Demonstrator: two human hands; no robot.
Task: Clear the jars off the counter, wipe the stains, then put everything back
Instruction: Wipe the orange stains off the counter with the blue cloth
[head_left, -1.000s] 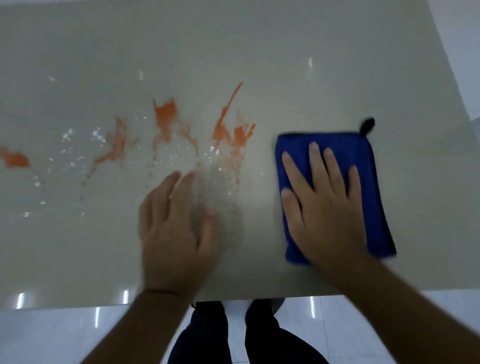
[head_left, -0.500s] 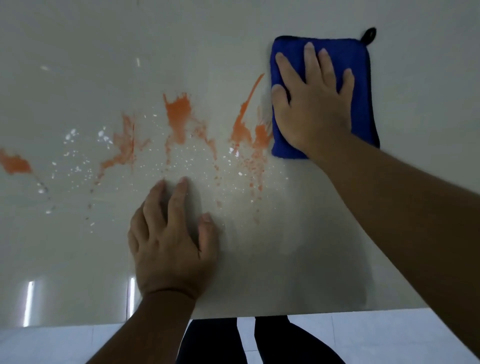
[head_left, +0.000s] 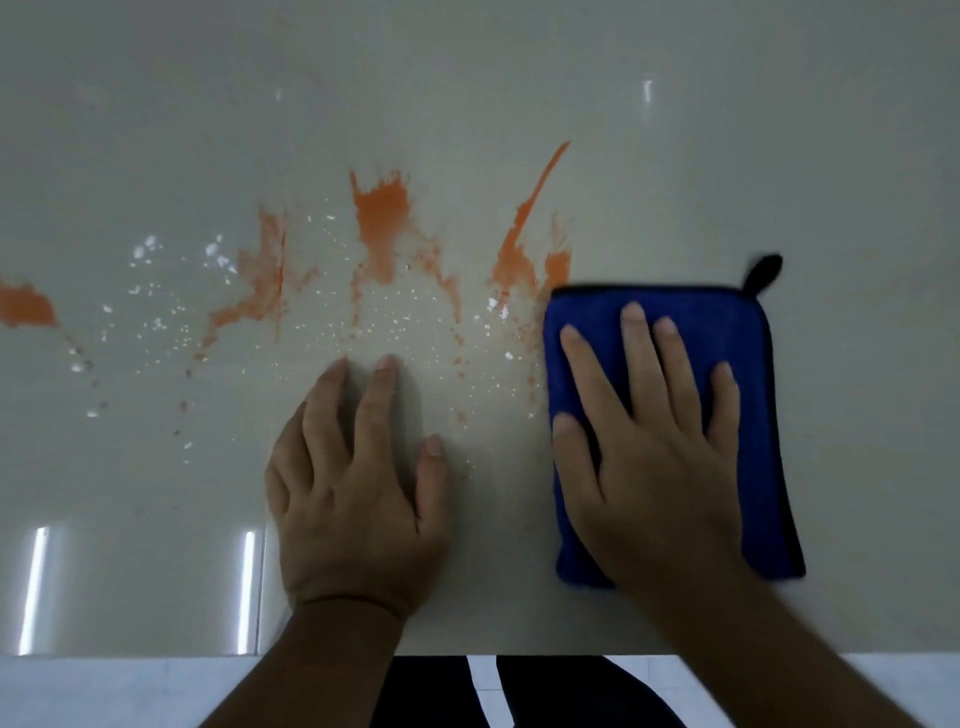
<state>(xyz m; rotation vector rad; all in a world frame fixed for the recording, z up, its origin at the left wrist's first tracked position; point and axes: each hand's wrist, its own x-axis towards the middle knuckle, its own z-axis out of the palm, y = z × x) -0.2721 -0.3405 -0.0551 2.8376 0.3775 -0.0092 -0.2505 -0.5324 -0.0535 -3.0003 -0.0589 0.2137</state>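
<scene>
Stains (head_left: 382, 218) lie left of cloth (head_left: 737, 332) under right-hand fingers (head_left: 636, 353).

Table (head_left: 727, 130) pale grey-beige, glossy. Stains (head_left: 382, 218) bright orange, splattered and streaked, with white specks (head_left: 218, 249) scattered among them. Cloth (head_left: 748, 405) deep blue, black edging, black loop (head_left: 762, 270). Floor (head_left: 78, 691) white tile. Trousers (head_left: 561, 696) black.

I see orange stains (head_left: 382, 218) splashed in a row across the pale glossy counter (head_left: 519, 78), with white droplets scattered among them. Blue cloth (head_left: 737, 364), black-edged with a black loop, lies flat, its top-left corner touching the rightmost stain.
</scene>
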